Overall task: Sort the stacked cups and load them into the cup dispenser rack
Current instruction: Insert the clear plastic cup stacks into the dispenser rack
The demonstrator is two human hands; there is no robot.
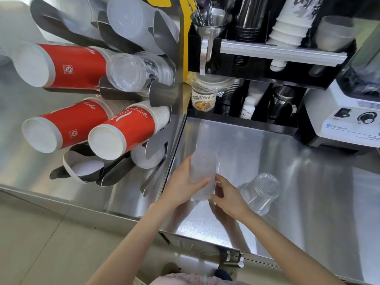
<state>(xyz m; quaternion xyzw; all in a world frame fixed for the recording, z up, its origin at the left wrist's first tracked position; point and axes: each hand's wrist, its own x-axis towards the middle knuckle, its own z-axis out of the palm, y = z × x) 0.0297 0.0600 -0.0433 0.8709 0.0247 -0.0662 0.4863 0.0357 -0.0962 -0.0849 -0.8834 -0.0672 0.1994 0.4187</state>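
While both hands, left hand (181, 183) and right hand (230, 199), grip frosted cups (202, 173), clear cups (261, 192) sit near; blender (345, 120) behind, apparently unobstructing.

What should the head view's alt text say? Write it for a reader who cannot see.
Both hands, left hand and right hand, grip an upside-down frosted cup stack on a steel counter, beside a clear cup stack. Left, a dispenser rack holds red cups.

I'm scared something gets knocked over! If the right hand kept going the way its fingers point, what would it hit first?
The right hand points left at the frosted plastic cup stack that it already touches; the left hand lies just beyond.
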